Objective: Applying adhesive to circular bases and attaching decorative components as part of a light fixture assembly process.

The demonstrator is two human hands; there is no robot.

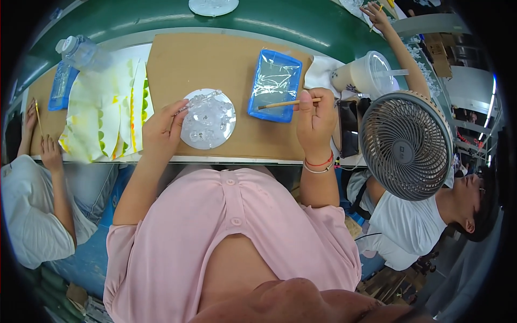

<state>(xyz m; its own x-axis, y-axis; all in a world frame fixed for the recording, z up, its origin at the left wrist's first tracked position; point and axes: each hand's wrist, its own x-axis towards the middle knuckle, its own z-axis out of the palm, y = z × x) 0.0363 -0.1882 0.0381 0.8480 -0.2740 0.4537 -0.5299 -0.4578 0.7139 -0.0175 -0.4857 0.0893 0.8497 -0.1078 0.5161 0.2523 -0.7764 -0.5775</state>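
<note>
My left hand (164, 128) is at the left rim of a round white plate (230, 128). Its thumb and fingers pinch the end of a clear plastic piece (200, 100). Several other clear pieces (203, 134) lie in a heap on the plate; their exact shapes are hard to make out. My right hand (316, 121) is closed around a thin wooden stick (283, 104), which points left. The stick's darker tip lies over the near part of a blue tray (299, 81), whose inside is shiny and see-through. Whether the tip touches the tray I cannot tell.
Brown cardboard (177, 59) covers the table. Left are paper sheets with yellow and green marks (102, 107) and a clear bottle (83, 52). Right are a white cloth (320, 72), a lidded drink cup (355, 75) and a grey fan (406, 145). Co-workers sit on both sides.
</note>
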